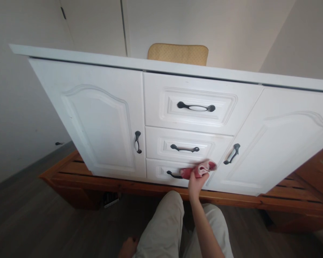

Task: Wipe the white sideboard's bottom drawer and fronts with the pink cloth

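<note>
My right hand (197, 182) is closed around a bunched red and white cloth (198, 170). The cloth lies against the bottom drawer (157, 170) of a white cabinet and covers the right part of that drawer's dark handle (173, 175). Just above it is the middle drawer's handle (185, 148). Down at the lower edge, my left hand (128, 247) hangs beside my left leg (161, 225), away from the cabinet. Its fingers are mostly hidden, and I cannot make out whether it holds anything.
The white cabinet stands on a brown slatted wooden frame (67, 179). Left and right doors have dark handles (137, 142). A yellowish padded backrest (178, 53) rises behind the cabinet top. A dark object (111, 199) lies under the frame on the grey wooden floor (29, 215).
</note>
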Motion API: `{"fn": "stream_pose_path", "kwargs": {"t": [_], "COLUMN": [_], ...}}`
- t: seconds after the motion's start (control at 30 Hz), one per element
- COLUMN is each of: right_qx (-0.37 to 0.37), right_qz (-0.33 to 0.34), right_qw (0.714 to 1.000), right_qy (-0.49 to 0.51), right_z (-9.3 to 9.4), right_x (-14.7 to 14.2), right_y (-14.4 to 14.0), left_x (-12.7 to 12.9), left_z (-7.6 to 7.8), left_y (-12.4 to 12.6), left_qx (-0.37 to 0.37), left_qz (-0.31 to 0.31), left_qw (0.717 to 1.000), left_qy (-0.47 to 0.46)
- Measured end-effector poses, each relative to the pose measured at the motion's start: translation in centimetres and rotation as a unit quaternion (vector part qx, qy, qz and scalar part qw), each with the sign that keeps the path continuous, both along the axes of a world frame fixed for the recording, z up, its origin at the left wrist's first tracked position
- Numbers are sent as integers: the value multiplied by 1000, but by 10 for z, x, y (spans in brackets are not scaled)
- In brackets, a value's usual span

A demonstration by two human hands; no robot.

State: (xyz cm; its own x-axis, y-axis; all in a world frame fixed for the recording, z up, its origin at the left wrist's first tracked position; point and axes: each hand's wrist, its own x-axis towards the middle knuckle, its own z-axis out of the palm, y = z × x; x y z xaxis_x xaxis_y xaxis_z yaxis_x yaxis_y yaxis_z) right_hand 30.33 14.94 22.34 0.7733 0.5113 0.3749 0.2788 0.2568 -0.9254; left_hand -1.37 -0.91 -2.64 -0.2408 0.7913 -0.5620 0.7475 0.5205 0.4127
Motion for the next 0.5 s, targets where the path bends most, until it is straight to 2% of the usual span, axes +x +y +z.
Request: {"fn": "stream_pose_path", "kwargs": {"t": [0.1,0.2,0.27,0.37,0.5], "right_qx": [4,4,-17,-61,-81], "right_qz": [122,218,250,265,295], "right_qw": [989,956,929,892,843], "right_qy": [-80,-197,-272,-360,-442], "right_z": [-3,-1,-1,-14,-58], "right_x": [-72,-138,-171,-198,-189], "right_y": [3,12,19,25,21], "left_x": [1,2,2,1,0], "left_z": [6,11,14,16,17], "left_y": [-1,0,0,0,1], "left_qx": [-25,-34,-37,-40,-40], "left_qz": [-21,-25,-25,-28,-34], "left_qw": [999,999,999,999,998], "left_qy": [-21,-15,-11,-13,-16]}}
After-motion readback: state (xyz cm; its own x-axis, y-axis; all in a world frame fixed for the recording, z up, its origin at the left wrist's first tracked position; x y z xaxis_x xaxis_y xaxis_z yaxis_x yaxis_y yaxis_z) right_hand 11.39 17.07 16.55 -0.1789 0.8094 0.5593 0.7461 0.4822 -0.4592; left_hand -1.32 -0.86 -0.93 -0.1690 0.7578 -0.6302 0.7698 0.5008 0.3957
